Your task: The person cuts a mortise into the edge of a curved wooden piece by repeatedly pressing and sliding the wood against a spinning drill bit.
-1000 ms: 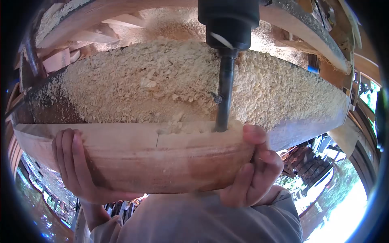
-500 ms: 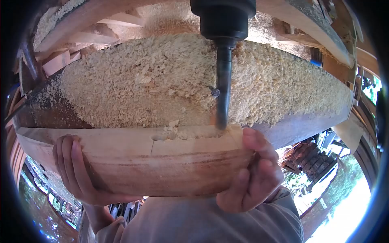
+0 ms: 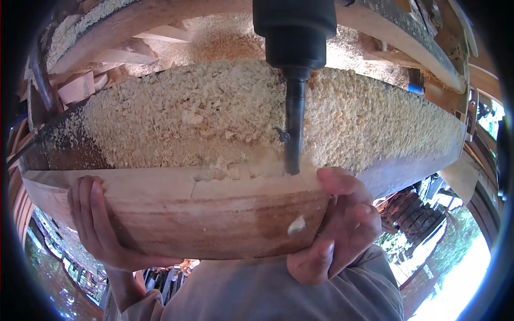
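A wooden workpiece (image 3: 214,227) with reddish streaks lies at the front edge of the machine table. My left hand (image 3: 99,227) grips its left part, fingers over the top and thumb along the near lower edge. Around the right end curls my right hand (image 3: 345,227), fingers at the far corner and thumb near the lower edge. A dark machine bit (image 3: 295,128), held in a black chuck (image 3: 295,45), meets the workpiece's far edge close to my right fingertips; its tip is hidden in the wood. A rough slot (image 3: 225,175) runs left from the bit, beside a pencil line.
Wood shavings (image 3: 176,117) are heaped over the table behind the workpiece. The bare metal table edge (image 3: 407,166) shows at right. Curved timbers (image 3: 396,37) and wood blocks (image 3: 77,88) surround the back. Stacked dark pieces (image 3: 412,214) lie below at right.
The workpiece has shifted slightly left, so the bit sits nearer its right end. A pale chip now shows on its front face. Both hands keep their grip.
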The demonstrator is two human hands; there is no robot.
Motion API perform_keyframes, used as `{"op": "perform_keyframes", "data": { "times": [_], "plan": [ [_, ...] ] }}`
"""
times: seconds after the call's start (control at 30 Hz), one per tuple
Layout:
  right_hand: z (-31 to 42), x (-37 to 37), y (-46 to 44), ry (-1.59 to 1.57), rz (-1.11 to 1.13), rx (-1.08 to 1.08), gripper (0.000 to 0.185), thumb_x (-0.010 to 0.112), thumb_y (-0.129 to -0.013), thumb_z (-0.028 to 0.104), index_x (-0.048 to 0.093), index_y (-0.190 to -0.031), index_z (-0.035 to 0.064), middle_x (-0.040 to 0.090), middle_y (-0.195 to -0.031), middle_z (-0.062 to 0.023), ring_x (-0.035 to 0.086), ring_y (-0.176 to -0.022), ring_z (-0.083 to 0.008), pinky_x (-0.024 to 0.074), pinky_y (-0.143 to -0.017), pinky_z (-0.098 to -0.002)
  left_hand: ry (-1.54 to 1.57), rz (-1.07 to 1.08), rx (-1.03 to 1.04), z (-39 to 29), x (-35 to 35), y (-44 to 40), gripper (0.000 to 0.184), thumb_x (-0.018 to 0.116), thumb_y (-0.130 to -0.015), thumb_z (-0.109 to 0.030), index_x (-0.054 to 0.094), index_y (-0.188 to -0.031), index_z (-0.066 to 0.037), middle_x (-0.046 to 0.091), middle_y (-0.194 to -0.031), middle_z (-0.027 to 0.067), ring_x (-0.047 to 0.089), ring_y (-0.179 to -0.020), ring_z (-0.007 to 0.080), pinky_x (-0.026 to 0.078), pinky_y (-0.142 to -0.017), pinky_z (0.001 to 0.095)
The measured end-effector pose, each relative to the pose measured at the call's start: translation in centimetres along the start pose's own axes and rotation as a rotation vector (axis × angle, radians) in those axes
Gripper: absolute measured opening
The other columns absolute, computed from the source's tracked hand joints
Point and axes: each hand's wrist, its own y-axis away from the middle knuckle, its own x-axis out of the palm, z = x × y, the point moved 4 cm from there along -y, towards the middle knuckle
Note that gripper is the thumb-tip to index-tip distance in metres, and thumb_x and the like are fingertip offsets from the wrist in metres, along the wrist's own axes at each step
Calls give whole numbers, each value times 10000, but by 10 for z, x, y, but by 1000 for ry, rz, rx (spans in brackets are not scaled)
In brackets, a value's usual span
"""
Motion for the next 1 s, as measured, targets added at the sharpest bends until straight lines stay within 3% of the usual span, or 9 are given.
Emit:
{"op": "perform_keyframes", "data": {
  "times": [0.17,0.53,0.73,0.87,0.93,1.0],
  "plan": [
    [-7,7,-6,-48,-87,21,621,593,-930,264,303,-1405,-14,435,-1281,-424,532,-1136,-386,406,-977,-436,-21,7,-17,2,0,-5,1387,639,-485,-936,442,-1369,115,550,-1325,281,543,-1211,488,385,-1065,600],
    [-15,6,-27,40,-8,-40,754,606,-936,373,235,-1456,-29,448,-1258,-423,542,-1105,-385,448,-922,-415,-21,1,-10,4,1,-25,1350,610,-566,-920,413,-1374,144,528,-1338,296,524,-1216,501,385,-1058,605],
    [-17,10,-29,-20,-71,43,707,580,-946,335,260,-1405,-97,465,-1230,-398,558,-1045,-350,447,-904,-396,-37,-31,-41,3,5,-23,1327,526,-624,-937,417,-1371,155,505,-1345,331,506,-1229,519,375,-1071,596],
    [-9,2,-33,34,91,100,607,530,-957,238,266,-1350,-141,483,-1220,-354,532,-1082,-333,406,-954,-420,-57,-56,17,4,6,-21,1332,516,-625,-940,427,-1366,163,492,-1358,343,491,-1241,535,364,-1081,592],
    [-5,1,-30,137,230,133,585,487,-1002,272,254,-1402,-86,483,-1245,-327,498,-1155,-334,366,-1026,-443,-44,-46,29,4,4,-10,1351,575,-587,-929,427,-1367,164,494,-1360,345,486,-1249,540,351,-1092,598],
    [3,1,-11,70,158,105,529,503,-989,254,312,-1347,-85,480,-1234,-328,514,-1111,-314,380,-1000,-434,-81,-2,8,-2,4,6,1363,605,-567,-922,420,-1373,160,494,-1367,340,483,-1256,537,347,-1097,598]
  ]
}}
